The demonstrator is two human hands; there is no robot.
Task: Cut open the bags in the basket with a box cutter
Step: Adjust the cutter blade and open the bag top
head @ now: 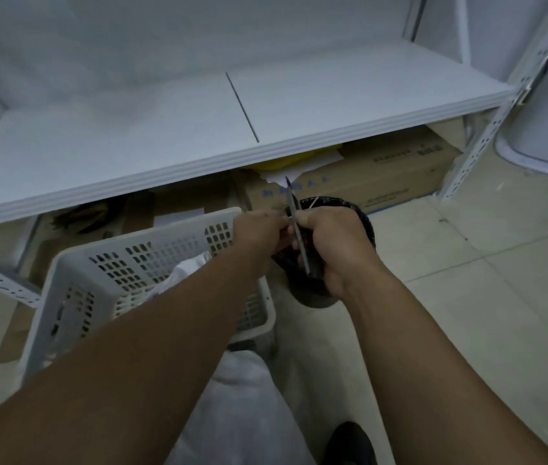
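White shelf (131,139), tiled floor (501,280), perforated basket (165,250)

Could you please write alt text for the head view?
The right hand grips a box cutter, blade up, by a black bag that the left hand pinches. A white basket stands left of them.

The left hand (259,233) and right hand (336,243) cover most of the black bag (361,218) — only its rim and lower bulge show. The box cutter (296,226) shows only as a thin edge between them. Print on the cardboard box (386,176) is too blurred to read.
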